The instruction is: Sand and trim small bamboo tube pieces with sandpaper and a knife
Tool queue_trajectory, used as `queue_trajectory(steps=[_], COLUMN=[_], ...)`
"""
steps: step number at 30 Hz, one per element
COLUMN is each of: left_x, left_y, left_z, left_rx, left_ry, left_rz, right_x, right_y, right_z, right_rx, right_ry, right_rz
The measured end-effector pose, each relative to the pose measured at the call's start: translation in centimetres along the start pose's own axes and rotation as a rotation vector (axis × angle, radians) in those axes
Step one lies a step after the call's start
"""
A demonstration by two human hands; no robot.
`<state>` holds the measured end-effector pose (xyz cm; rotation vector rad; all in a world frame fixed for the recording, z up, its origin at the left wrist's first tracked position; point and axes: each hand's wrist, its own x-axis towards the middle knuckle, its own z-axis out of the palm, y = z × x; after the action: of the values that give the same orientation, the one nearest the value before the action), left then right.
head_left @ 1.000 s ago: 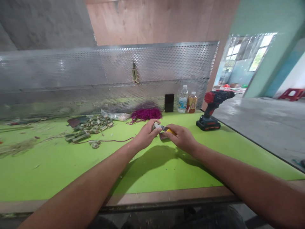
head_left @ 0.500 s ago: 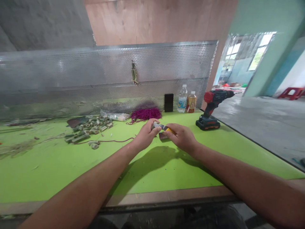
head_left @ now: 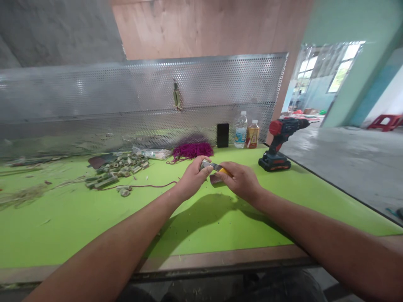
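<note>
My left hand is closed, thumb and fingers pinching a small pale bamboo piece, most of it hidden by the fingers. My right hand wraps round the yellow handle of a utility knife. Its metal blade points left and meets the bamboo piece by my left thumb. Just below the knife is a dark brown scrap, perhaps sandpaper, partly covered by my right fingers; whether they touch it I cannot tell. To the left lies a pile of cut bamboo pieces on the green tabletop.
Behind my hands are purple strings, a black phone-like slab, a water bottle and an amber drink bottle. A cordless drill stands at the right. A bamboo figure hangs on the perforated metal panel.
Very little differs. The knife blade and the bamboo piece have shifted only slightly between my fingers; both hands stay in the same place.
</note>
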<state>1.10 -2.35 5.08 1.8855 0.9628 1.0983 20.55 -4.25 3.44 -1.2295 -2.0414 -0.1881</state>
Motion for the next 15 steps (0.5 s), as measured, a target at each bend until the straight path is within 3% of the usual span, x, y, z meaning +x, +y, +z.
queue_trajectory(steps=[9,15], left_x=[-0.01,-0.28], left_y=[0.16,0.58], left_z=[0.28,0.11], left_rx=[-0.027,-0.073], left_ry=[-0.006,-0.068], left_rz=[-0.028,-0.024], right_x=[0.01,-0.01], right_y=[-0.15,0.07], right_z=[0.17,0.55], right_rx=[0.022,0.139], right_ry=[0.036,-0.016], right_rz=[0.028,-0.002])
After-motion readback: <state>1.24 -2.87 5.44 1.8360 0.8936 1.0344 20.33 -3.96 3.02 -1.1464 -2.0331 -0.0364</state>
